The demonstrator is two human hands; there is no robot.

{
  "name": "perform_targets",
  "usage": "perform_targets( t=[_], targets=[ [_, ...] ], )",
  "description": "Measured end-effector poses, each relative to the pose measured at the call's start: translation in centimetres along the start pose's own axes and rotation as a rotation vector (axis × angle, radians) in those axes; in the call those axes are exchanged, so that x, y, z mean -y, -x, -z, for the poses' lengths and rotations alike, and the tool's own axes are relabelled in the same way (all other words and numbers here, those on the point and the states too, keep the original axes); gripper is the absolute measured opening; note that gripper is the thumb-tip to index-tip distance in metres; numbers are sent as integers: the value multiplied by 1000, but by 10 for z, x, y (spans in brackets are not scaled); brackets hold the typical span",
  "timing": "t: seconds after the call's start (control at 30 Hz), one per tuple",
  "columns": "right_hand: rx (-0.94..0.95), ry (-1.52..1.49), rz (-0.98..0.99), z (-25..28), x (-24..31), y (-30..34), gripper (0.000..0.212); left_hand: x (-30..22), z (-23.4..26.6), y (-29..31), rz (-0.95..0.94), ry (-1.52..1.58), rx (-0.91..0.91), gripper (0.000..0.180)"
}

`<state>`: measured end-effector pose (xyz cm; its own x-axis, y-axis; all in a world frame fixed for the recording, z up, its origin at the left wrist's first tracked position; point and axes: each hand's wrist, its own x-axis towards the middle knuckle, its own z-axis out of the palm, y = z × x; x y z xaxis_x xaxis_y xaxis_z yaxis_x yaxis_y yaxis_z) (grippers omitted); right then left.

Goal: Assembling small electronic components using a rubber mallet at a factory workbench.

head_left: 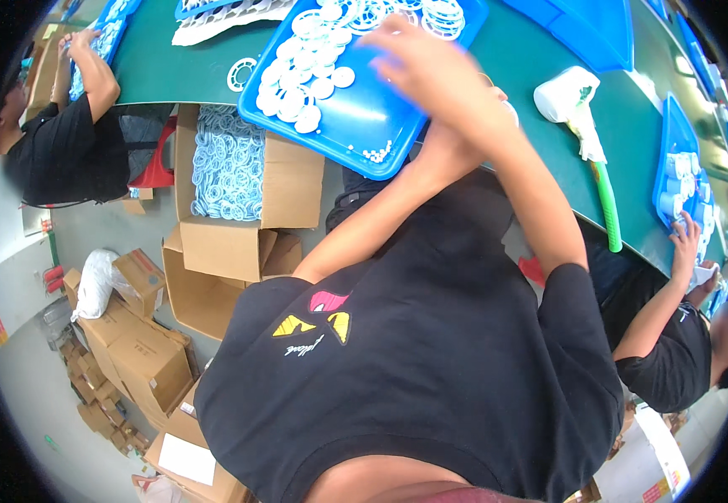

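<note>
Discs (297, 75) lie heaped in the blue tray (364, 117) on the desk (171, 67). Over the tray, the right hand (418, 67) is too blurred to tell its opening or hold. The left hand (454, 151), partly hidden behind the right forearm, is unclear too. Small bits (376, 153) lie near the tray's corner; a carton (292, 180) holds rings (228, 168).

White script (301, 346), on black shirt (431, 352); unreadable
</note>
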<state>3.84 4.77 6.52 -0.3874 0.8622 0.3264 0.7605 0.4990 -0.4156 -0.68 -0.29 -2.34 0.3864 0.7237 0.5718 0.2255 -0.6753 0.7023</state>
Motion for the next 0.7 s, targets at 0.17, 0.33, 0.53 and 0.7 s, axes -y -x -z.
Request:
perform_targets(
  t=[0.17,0.33,0.53,0.7],
  targets=[
    [174,146,91,-65,14,-15,40,3,-4,0,6,-121,-35,75],
    [67,196,79,-74,17,-11,39,11,-13,3,27,-110,-14,79],
    [-139,-39,-150,-39,8,18,30,4,-14,3,34,-112,-26,77],
    [-337,-360,-404,46,-6,89,21,4,3,3,82,-145,90,77]
  ],
)
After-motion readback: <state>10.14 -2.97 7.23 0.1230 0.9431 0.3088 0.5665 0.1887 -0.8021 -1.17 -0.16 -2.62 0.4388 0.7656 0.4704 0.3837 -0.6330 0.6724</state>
